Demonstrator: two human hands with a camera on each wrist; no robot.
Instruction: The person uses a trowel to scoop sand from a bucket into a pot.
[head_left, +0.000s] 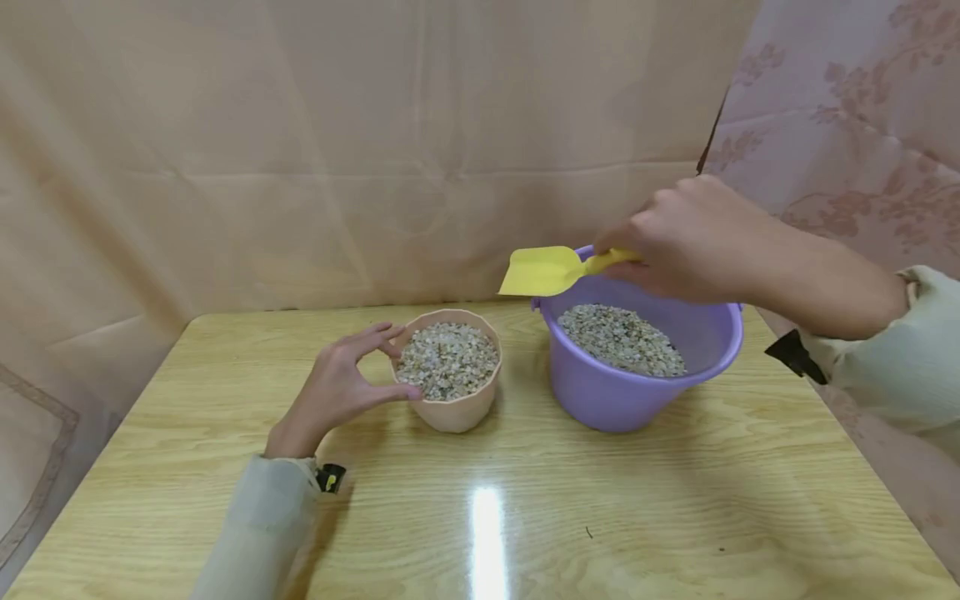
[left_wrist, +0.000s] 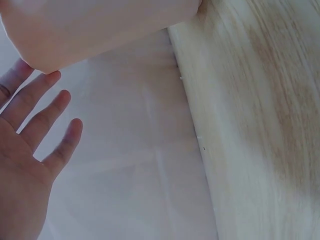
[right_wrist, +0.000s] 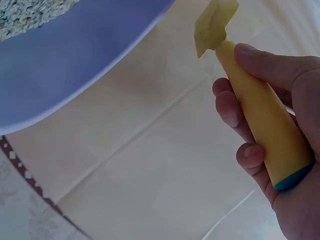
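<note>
A small peach pot [head_left: 459, 412] full of pale gravel [head_left: 448, 360] stands mid-table. My left hand [head_left: 341, 379] touches its left side, thumb at the near rim and fingers farther back. In the left wrist view, two fingertips meet the pot [left_wrist: 100, 25], while the other fingers [left_wrist: 62, 145] spread free and fairly straight. My right hand [head_left: 693, 237] grips a yellow toy shovel [head_left: 543, 271] by its handle, above a purple bucket [head_left: 611, 404]. No gravel shows on the blade. In the right wrist view, fingers and thumb wrap the shovel handle [right_wrist: 267, 120], which has a teal end.
More gravel [head_left: 618, 337] lies inside the bucket, heaped toward its left. Both containers stand on a wood-grain table [head_left: 405, 508], near its back edge. A beige cloth [head_left: 450, 150] hangs behind, and a flowered cloth [head_left: 862, 125] hangs at the right.
</note>
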